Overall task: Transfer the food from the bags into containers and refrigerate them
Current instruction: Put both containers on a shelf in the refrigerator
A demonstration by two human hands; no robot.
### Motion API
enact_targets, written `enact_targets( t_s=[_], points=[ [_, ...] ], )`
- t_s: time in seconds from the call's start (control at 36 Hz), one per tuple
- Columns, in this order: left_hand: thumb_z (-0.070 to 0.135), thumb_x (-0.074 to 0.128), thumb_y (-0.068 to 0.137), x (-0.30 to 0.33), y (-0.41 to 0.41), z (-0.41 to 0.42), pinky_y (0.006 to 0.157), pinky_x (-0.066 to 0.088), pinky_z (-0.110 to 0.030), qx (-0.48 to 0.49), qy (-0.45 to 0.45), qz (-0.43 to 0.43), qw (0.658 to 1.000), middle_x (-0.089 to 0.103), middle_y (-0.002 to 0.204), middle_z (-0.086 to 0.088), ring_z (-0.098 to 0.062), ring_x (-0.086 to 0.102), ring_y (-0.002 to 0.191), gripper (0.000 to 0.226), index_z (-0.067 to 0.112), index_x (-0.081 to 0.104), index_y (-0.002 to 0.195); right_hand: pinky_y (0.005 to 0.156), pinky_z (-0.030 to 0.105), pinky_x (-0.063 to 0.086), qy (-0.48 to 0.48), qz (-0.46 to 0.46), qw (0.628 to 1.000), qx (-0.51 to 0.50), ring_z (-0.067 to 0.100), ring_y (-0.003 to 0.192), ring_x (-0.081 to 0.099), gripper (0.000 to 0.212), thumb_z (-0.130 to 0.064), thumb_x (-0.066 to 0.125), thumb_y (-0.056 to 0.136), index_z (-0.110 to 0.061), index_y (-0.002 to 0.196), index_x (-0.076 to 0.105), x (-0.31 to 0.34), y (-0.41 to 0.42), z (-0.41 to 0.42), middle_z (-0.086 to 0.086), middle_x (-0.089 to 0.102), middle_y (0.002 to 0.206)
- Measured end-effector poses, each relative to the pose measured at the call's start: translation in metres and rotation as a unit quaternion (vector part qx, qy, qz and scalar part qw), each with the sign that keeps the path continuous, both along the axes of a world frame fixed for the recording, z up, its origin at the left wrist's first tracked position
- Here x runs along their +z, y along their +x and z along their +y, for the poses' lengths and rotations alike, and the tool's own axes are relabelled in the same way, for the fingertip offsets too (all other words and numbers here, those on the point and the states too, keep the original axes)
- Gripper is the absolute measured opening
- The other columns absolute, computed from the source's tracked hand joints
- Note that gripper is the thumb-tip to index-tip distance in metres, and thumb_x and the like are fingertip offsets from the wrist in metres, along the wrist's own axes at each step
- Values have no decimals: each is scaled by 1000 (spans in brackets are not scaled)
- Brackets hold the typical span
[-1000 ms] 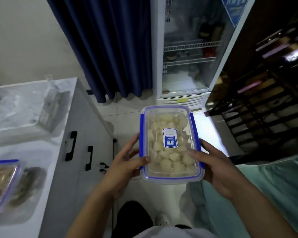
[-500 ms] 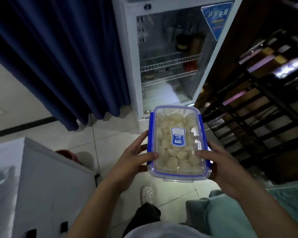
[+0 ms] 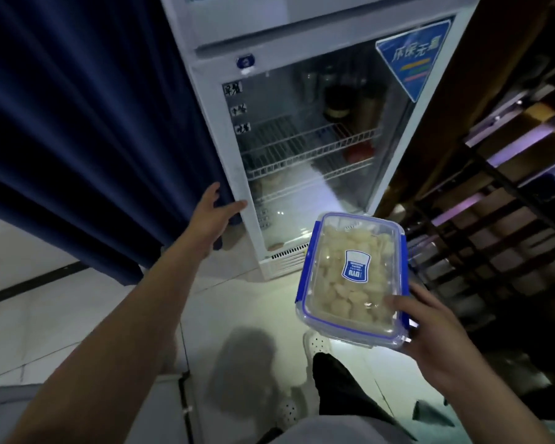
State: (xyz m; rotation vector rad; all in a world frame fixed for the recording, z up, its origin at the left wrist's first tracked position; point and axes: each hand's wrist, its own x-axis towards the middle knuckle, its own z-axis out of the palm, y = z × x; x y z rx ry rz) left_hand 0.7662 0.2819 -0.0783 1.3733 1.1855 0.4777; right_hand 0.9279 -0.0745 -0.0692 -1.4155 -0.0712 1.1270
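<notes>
A clear plastic container (image 3: 350,277) with a blue-clipped lid and a blue label is full of pale food pieces. My right hand (image 3: 430,334) holds it from its near right corner, thumb on the lid. My left hand (image 3: 213,213) is stretched out with fingers apart, its thumb touching the left edge of the glass-door fridge (image 3: 218,123). The fridge door is closed. Wire shelves (image 3: 308,149) inside carry dark jars and a red item.
A dark blue curtain (image 3: 87,123) hangs left of the fridge, right behind my left hand. A dark slatted rack (image 3: 494,200) stands to the right. A grey-white cabinet corner (image 3: 87,411) sits at the lower left. Pale tiled floor (image 3: 61,312) lies below.
My left hand has let go of the container and reached forward to the fridge's left edge. The right hand alone now carries the container. The fridge is closer in view.
</notes>
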Motion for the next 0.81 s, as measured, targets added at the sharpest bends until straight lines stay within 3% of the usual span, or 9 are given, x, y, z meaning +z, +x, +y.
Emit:
enact_targets(
  t_s=[0.06, 0.14, 0.25, 0.36, 0.44, 0.53, 0.58, 0.69, 0.81],
  points=[
    [33, 81, 83, 1, 21, 21, 108, 38, -36, 6, 0, -1, 1000, 27, 162, 4, -16, 38, 138, 92, 32, 26, 157, 66, 39, 57, -6, 10, 1000, -1, 25, 78, 75, 48, -13, 72, 74, -33, 117, 72, -5, 19, 16, 7, 77, 109],
    [33, 80, 84, 5, 53, 49, 105, 37, -34, 13, 4, -11, 1000, 28, 161, 5, -17, 36, 140, 89, 33, 26, 155, 67, 40, 58, -11, 25, 1000, 1, 25, 80, 75, 54, -23, 75, 64, -33, 117, 72, -7, 46, 38, 6, 77, 109],
    [38, 76, 87, 2, 85, 72, 100, 47, -36, 73, 63, 44, 994, 45, 145, -8, -24, 51, 123, 52, 26, 50, 131, 71, 44, 59, -24, 22, 999, 5, 27, 83, 75, 46, -17, 72, 73, -33, 117, 72, -14, 81, 60, 6, 77, 109],
    [30, 74, 89, -14, 97, 72, 103, 47, -46, 134, 151, 47, 978, 49, 131, -15, -31, 54, 117, 38, 19, 47, 114, 67, 41, 58, -37, 28, 999, 6, 28, 81, 76, 43, -11, 68, 80, -34, 117, 72, -18, 104, 73, 6, 77, 108],
    [26, 74, 89, -17, 101, 69, 96, 48, -38, 174, 150, 6, 973, 52, 118, -6, -26, 55, 111, 35, 21, 44, 107, 65, 40, 58, -48, 27, 998, 8, 27, 80, 75, 46, -11, 69, 79, -35, 118, 71, -20, 113, 78, 7, 77, 107],
    [21, 73, 87, -14, 104, 74, 81, 44, -26, 240, 157, -57, 956, 48, 98, 2, -12, 52, 86, 36, 18, 40, 101, 64, 40, 57, -53, 26, 998, 2, 28, 82, 76, 52, -11, 73, 75, -35, 121, 70, -21, 115, 76, 6, 77, 108],
    [21, 73, 88, -7, 106, 81, 76, 44, -23, 255, 141, -83, 953, 48, 95, 3, -9, 51, 80, 37, 18, 39, 104, 63, 40, 57, -50, 24, 998, -5, 29, 83, 76, 56, -13, 75, 70, -35, 121, 69, -20, 113, 72, 5, 77, 109],
    [16, 70, 92, 1, 107, 94, 76, 52, -16, 202, 103, -102, 968, 61, 113, 1, -8, 61, 93, 47, 15, 43, 129, 63, 40, 58, -54, 25, 998, -19, 30, 85, 76, 53, -12, 74, 74, -34, 123, 68, -18, 102, 60, 5, 77, 110],
    [22, 73, 91, 3, 98, 100, 68, 52, -9, 154, 86, -103, 979, 62, 112, 10, 1, 61, 92, 49, 21, 42, 130, 70, 45, 59, -62, 29, 997, -33, 34, 91, 76, 58, -14, 77, 70, -36, 122, 68, -13, 86, 45, 5, 77, 110]
  ],
)
